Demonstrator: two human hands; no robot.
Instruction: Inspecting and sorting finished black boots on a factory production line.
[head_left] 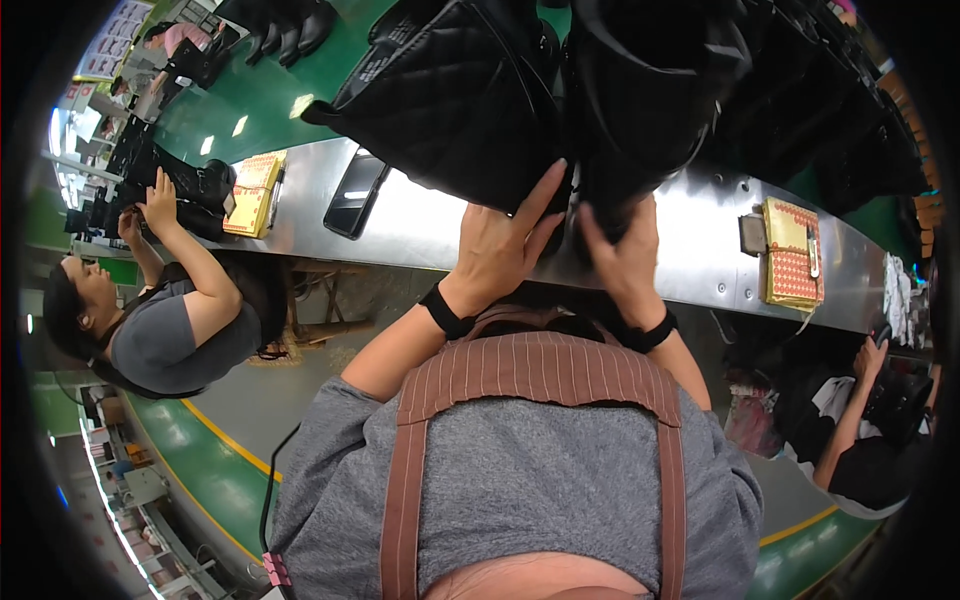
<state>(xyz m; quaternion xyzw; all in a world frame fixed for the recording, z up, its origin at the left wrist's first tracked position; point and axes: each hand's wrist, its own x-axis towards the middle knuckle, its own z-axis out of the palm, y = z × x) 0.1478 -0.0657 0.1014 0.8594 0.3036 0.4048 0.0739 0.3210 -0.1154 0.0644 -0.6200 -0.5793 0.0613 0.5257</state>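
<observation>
Two tall black boots stand side by side on the metal bench edge in front of me. The left boot [460, 110] has a quilted shaft that leans to the left. My left hand [505, 245] rests against its lower part, index finger and thumb stretched out and apart; the other fingertips are partly hidden by the boot. Around the low front of the right boot [640, 100] is my right hand [625, 255], its thumb on the near left side and its fingers on the right. That hand is slightly blurred, and its fingertips are hard to see.
On the steel strip [420, 225] lie a black phone [357, 193] and a yellow notepad [255, 193] to the left, and a red-patterned notebook [793, 252] to the right. More dark boots [820, 110] crowd the right. Co-workers [185, 320] sit at both sides.
</observation>
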